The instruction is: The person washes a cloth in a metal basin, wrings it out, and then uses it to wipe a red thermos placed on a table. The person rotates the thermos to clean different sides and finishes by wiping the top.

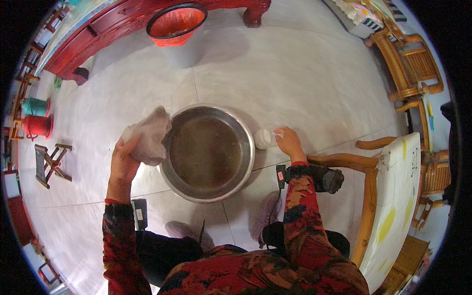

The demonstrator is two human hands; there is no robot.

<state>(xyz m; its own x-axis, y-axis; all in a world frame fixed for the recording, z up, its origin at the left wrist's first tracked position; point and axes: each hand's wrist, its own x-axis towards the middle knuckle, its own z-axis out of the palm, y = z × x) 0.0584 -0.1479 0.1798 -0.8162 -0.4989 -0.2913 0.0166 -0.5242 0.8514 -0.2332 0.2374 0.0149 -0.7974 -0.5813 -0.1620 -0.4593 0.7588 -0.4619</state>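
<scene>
My left hand (126,152) is closed round a crumpled greyish cloth (151,136), held up at the left rim of a wide metal basin (246,169). Murky brown water (206,152) fills much of the basin, which stands on the floor before my feet. On the basin's right, my right hand (290,141) has its thumb and fingers bent at the edge of a small clear jar (265,138) with something whitish in it. The jar is close to the basin's rim. Its grip is partly hidden by my fingers.
A grey bin with a red liner (177,37) stands beyond the basin, by a red wooden table (108,29). At left are a folding stool (51,162) and red and green buckets (37,125). A wooden chair (366,196) with a pale cushion is close on my right.
</scene>
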